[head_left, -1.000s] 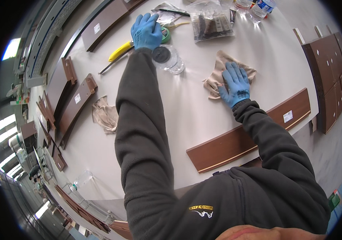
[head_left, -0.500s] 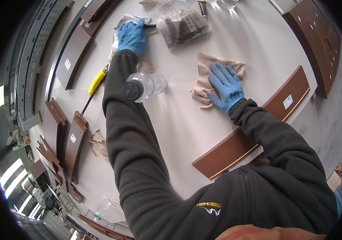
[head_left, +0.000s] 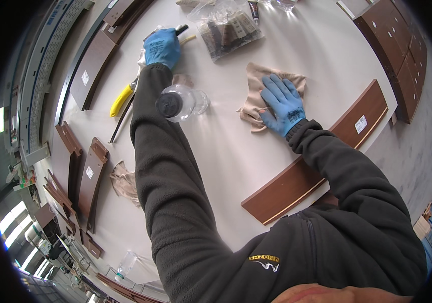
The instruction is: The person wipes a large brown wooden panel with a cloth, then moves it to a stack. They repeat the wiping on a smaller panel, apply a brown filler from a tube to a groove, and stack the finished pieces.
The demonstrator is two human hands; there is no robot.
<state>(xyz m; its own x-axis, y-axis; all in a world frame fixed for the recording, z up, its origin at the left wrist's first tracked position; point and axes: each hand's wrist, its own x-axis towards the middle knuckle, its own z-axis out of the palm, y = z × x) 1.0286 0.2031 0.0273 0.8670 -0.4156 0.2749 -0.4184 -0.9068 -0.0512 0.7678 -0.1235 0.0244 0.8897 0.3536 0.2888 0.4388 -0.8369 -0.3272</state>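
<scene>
My left hand [head_left: 162, 47], in a blue glove, is closed round a slim black pen-like thing [head_left: 181, 30] near the far left of the table; only one end shows. Under and beside that hand lies a whitish cloth [head_left: 142, 59]. A thin pale stick [head_left: 188, 39] lies just right of the fingers. My right hand [head_left: 282, 103], gloved the same, rests flat on a beige cloth [head_left: 253, 98] with its fingers stretched out. Beside my left forearm stands a clear bottle with a black cap [head_left: 169, 104].
A clear bag of small tubes and bottles [head_left: 230, 33] lies at the far middle. A yellow-handled tool [head_left: 121, 100] is left of my left sleeve. One brown board [head_left: 286, 191] lies below my right arm; more brown boards [head_left: 93, 171] line the left, near another beige cloth [head_left: 124, 182].
My left hand has turned, and the black pen-like thing now tilts upward instead of pointing right. My right hand stays flat on the cloth. The whole view has shifted slightly.
</scene>
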